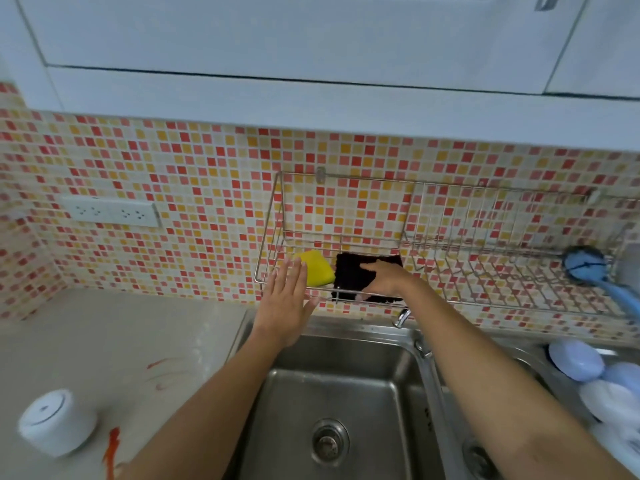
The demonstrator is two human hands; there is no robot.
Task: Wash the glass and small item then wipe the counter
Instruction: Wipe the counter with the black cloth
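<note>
Head view: right hand [382,277] in a narrow grip on fuzzy black cloth [356,275]; left hand [287,299] spread wide.

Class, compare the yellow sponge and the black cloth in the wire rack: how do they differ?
The sponge is bright yellow and smooth; the cloth is black and fuzzy. The sponge is smaller and lies wholly in the rack; the cloth's edge hangs over the front rail. The right hand rests on the cloth; the left hand is open, just in front of the sponge. Both sit side by side.
</note>
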